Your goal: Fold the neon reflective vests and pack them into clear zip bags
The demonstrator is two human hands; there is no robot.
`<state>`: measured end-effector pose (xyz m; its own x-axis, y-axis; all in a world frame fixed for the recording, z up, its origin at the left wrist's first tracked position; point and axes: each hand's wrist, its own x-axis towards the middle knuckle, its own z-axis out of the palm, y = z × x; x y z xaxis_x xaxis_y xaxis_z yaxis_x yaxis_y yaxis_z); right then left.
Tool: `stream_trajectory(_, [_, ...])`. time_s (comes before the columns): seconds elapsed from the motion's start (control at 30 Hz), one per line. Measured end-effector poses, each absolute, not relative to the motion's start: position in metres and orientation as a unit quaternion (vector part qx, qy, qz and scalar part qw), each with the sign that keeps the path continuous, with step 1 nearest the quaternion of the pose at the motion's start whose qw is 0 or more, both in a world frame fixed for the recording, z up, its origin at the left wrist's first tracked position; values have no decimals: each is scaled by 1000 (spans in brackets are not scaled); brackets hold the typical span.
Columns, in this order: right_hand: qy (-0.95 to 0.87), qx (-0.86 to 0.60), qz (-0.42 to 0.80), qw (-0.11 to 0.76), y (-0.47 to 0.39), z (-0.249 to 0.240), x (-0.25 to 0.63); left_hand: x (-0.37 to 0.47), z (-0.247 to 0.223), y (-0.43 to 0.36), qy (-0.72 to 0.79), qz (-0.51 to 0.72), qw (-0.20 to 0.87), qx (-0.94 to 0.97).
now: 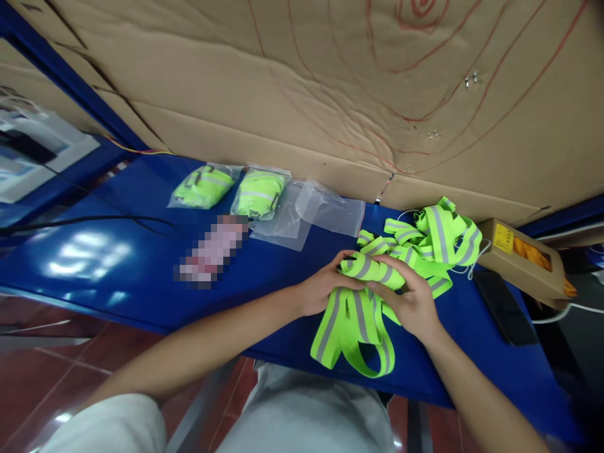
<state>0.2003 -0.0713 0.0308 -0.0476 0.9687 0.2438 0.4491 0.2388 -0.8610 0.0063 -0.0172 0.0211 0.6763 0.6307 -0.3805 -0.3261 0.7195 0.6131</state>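
Near the front edge of the blue table, a partly rolled neon-yellow reflective strap (372,269) is gripped between both hands. My left hand (323,286) is closed around the roll's left end. Round its right end, my right hand (413,299) has its fingers wrapped, with the thumb in front. Loose loops of the strap (349,324) hang below the hands onto the table. Just beyond my right hand lies a pile of similar neon straps (443,236). Two clear bags with folded neon straps (205,187) (259,194) lie at the back, beside flat clear bags (330,207).
A brown cardboard box (523,261) with orange contents stands at the right, near a black phone (506,307) and white cables. A pixelated item (212,251) lies left of centre on the blue table (155,277). Cardboard (236,82) lines the back; a black cable crosses the left.
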Motion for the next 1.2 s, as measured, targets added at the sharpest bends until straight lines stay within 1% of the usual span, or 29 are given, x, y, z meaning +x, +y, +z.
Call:
stream_trajectory(0.23, [-701, -499, 213, 463, -74, 30, 200, 3, 22, -15, 228, 220, 921, 229])
stream_trajectory(0.4, [-723, -464, 138, 493, -71, 27, 203, 2, 22, -19, 182, 231, 936, 195])
stream_trajectory(0.5, [-737, -445, 107, 498, -74, 26, 203, 5, 20, -25, 192, 211, 933, 221])
stream_trajectory(0.57, [-723, -470, 110, 495, -78, 27, 202, 7, 18, -29, 226, 200, 919, 254])
stream_trajectory(0.7, [-662, -552, 136, 489, -84, 29, 199, 9, 14, -36, 306, 220, 877, 299])
stream_trajectory(0.77, [-641, -569, 132, 498, -86, 29, 196, 11, 13, -38, 310, 219, 876, 299])
stream_trajectory(0.9, [-627, -580, 106, 510, -87, 26, 185, 19, 16, -45, 272, 222, 901, 255])
stream_trajectory(1.1, [-717, -481, 112, 492, -81, 25, 186, 20, 15, -44, 304, 242, 881, 270])
stream_trajectory(1.2, [-766, -410, 81, 489, -76, 30, 194, 14, 17, -38, 285, 244, 885, 277])
